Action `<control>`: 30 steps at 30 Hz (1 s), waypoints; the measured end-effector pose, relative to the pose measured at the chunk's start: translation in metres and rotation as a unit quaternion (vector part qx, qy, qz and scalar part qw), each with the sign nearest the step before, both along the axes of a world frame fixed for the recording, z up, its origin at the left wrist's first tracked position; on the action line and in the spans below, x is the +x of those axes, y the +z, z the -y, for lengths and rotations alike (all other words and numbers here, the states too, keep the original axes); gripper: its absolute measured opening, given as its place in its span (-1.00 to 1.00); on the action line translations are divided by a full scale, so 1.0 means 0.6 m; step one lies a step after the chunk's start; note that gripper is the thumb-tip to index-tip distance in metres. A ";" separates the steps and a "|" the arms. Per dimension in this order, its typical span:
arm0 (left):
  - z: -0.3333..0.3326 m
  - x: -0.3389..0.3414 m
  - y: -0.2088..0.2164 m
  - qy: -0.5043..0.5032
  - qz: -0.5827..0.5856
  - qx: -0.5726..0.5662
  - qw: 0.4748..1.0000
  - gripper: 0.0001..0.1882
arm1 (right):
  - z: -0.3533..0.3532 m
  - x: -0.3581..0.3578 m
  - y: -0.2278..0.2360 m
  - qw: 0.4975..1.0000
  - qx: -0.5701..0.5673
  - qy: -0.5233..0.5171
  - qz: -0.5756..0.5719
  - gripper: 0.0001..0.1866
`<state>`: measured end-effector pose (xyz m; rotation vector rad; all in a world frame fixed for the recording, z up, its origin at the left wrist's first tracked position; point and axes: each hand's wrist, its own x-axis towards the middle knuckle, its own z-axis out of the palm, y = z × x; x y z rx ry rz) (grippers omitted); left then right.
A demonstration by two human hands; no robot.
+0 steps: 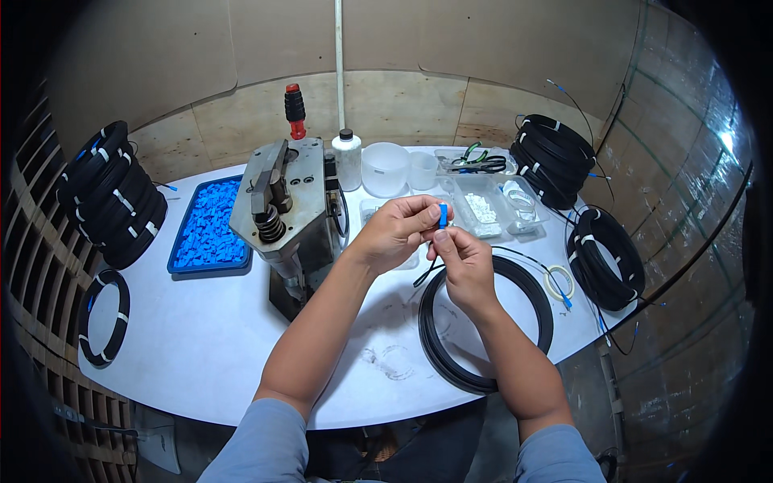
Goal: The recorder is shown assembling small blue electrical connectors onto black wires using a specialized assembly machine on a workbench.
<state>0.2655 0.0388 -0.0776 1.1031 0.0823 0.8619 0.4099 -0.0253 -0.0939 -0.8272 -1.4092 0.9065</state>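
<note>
Above the middle of the table, a small blue connector housing [443, 215] is pinched between the thumb and fingers of my left hand [392, 232]. My right hand [469, 270] is closed just below it, its thumb and fingertips at the connector's lower end, where a thin black cable [429, 274] leads up into the grip. How far the cable sits in the connector is hidden by my fingers. Beneath my right hand lies a large coil of black cable [544, 322], its other end tipped with a blue connector [566, 303].
A metal press [299, 173] stands left of my hands, beside a blue tray [171, 262] of small blue parts. Behind are a bottle [347, 161], white tubs [385, 169], a clear bin with white pieces [481, 208] and pliers [481, 164]. Bundled cable coils [113, 193] stack at both sides; a tape roll [559, 282] lies right.
</note>
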 end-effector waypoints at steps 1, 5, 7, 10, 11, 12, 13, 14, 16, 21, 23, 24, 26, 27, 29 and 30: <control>-0.001 -0.001 0.000 0.001 0.000 0.000 1.000 -0.74 | 0.001 -0.001 0.000 1.000 -0.005 0.008 -0.005 -0.75; -0.014 -0.008 -0.005 0.033 0.021 -0.009 0.999 -0.76 | 0.005 -0.008 -0.001 0.999 -0.025 0.036 -0.030 -0.78; -0.011 -0.013 0.003 0.064 0.039 -0.026 0.997 -0.74 | 0.006 -0.010 -0.002 0.998 -0.041 0.041 -0.021 -0.79; -0.011 -0.014 0.004 0.068 0.040 -0.023 0.997 -0.73 | 0.004 -0.007 -0.004 0.999 -0.040 0.029 -0.001 -0.78; -0.010 -0.015 0.005 0.072 0.032 -0.022 0.997 -0.73 | 0.004 -0.007 -0.004 0.999 -0.039 0.023 0.006 -0.78; -0.011 -0.015 0.004 0.073 0.032 -0.022 0.997 -0.73 | 0.003 -0.006 -0.005 0.999 -0.039 0.023 0.006 -0.78; -0.013 -0.016 0.002 0.059 0.023 -0.028 0.998 -0.74 | 0.002 -0.006 -0.007 0.999 -0.039 0.022 0.008 -0.78; -0.015 -0.016 0.000 0.044 0.014 -0.034 0.998 -0.75 | 0.002 -0.006 -0.008 0.999 -0.040 0.020 0.011 -0.78; -0.017 -0.016 -0.001 0.043 0.011 -0.035 0.998 -0.75 | 0.001 -0.005 -0.007 0.999 -0.039 0.020 0.011 -0.78; -0.020 -0.020 -0.001 0.025 0.001 -0.032 0.999 -0.76 | 0.000 -0.006 -0.007 0.999 -0.042 0.015 0.013 -0.77; -0.019 -0.018 -0.001 0.038 0.000 -0.044 0.998 -0.76 | 0.000 -0.006 -0.006 0.999 -0.046 0.021 0.004 -0.77; -0.019 -0.017 -0.001 0.038 0.000 -0.044 0.998 -0.76 | 0.000 -0.005 -0.006 0.999 -0.046 0.020 0.005 -0.77; -0.018 -0.015 -0.002 0.062 0.009 -0.055 0.997 -0.76 | -0.001 -0.005 -0.007 0.998 -0.050 0.022 0.012 -0.78; -0.018 -0.015 -0.002 0.062 0.009 -0.055 0.997 -0.76 | -0.001 -0.005 -0.007 0.998 -0.050 0.023 0.012 -0.78; -0.019 -0.016 -0.003 0.058 0.001 -0.047 0.997 -0.78 | -0.002 -0.004 -0.008 0.998 -0.052 0.027 0.010 -0.78; -0.019 -0.016 -0.003 0.058 0.001 -0.047 0.997 -0.78 | -0.001 -0.004 -0.008 0.998 -0.052 0.026 0.010 -0.78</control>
